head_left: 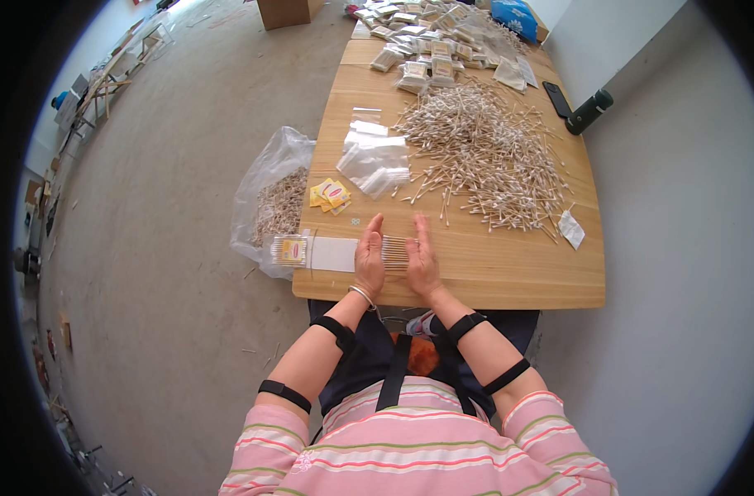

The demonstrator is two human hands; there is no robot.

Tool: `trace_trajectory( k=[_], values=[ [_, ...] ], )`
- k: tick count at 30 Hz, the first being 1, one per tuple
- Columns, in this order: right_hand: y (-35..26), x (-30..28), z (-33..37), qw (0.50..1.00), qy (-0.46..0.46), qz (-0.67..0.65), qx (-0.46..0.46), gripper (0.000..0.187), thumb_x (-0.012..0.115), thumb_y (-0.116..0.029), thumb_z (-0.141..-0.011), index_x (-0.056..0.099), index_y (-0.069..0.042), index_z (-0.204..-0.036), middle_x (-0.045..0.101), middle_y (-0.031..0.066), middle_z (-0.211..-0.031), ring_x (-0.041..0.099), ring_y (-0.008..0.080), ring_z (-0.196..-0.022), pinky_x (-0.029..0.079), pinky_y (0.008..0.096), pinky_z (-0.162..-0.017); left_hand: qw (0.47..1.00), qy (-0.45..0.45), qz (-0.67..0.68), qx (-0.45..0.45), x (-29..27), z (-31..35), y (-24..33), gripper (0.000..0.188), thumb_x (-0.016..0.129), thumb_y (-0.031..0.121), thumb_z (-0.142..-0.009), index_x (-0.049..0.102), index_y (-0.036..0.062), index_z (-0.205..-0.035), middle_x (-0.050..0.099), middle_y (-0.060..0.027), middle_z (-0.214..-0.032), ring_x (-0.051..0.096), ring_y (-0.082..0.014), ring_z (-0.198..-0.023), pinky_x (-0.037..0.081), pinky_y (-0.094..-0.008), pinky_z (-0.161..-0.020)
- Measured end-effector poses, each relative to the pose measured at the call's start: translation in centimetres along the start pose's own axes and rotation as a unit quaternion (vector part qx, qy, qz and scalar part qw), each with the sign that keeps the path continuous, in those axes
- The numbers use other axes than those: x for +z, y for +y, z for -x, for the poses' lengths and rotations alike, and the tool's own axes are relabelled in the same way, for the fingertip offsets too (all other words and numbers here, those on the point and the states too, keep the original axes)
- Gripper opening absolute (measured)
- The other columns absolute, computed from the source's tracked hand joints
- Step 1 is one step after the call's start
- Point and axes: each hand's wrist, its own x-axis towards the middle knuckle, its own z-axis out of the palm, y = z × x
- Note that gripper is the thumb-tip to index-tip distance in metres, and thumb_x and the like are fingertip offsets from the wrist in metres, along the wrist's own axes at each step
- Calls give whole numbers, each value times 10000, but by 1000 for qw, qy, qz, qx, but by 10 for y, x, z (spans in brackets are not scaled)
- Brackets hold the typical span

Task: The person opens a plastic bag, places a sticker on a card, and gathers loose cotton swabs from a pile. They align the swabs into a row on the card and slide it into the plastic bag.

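Note:
A row of cotton swabs [395,253] lies side by side on the table, between my two hands. My left hand [370,258] stands on edge at the swabs' left ends, fingers stretched out. Facing it, my right hand [422,260] is held the same way at their right ends. Neither hand has its fingers wrapped round anything. Left of my left hand lies a white rectangular card or board [334,254]. Beyond that, at the table's left edge, sits a flat pack of swabs [289,250] with a yellow label.
A large heap of loose swabs [484,157] covers the table's middle right. Clear plastic bags [377,165] and yellow cards [329,194] lie left of it. Filled packs [431,54] are piled at the back, near a phone [556,99] and dark bottle [589,112]. A swab-filled sack [269,198] stands beside the table.

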Motion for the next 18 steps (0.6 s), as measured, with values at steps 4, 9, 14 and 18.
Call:
trace_trajectory(
  k=[4, 9, 14, 18],
  values=[
    [2, -16, 17, 937, -82, 326, -95, 715, 496, -344, -918, 207, 77, -1418, 161, 261, -1499, 116, 371, -1415, 128, 431, -1149, 999, 1, 36, -18, 3, -1, 4, 544, 338, 352, -1017, 349, -55, -1378, 379, -181, -1420, 334, -251, -1342, 247, -335, -1116],
    [-29, -11, 23, 839, -225, 493, -55, 976, 497, -592, -837, 140, 103, -1423, 109, 285, -1500, 58, 377, -1422, 54, 450, -1156, 997, -18, 65, -26, -4, 0, 1, 595, 321, 392, -1012, 313, -67, -1390, 323, -202, -1448, 277, -261, -1371, 213, -347, -1132],
    [-18, -11, 26, 853, -203, 475, -76, 1023, 502, -639, -811, 154, 107, -1419, 112, 286, -1498, 54, 376, -1422, 40, 454, -1155, 994, -7, 97, -45, -2, -3, 8, 553, 355, 366, -1012, 369, -60, -1364, 367, -198, -1428, 327, -244, -1342, 256, -339, -1110],
    [-21, -9, 27, 858, -202, 466, -75, 1041, 509, -641, -805, 129, 103, -1425, 106, 283, -1501, 59, 371, -1423, 45, 448, -1155, 995, -18, -94, -13, -25, 11, 22, 444, 465, 282, -978, 458, 0, -1321, 478, -179, -1330, 428, -280, -1256, 329, -355, -1058]
  ],
)
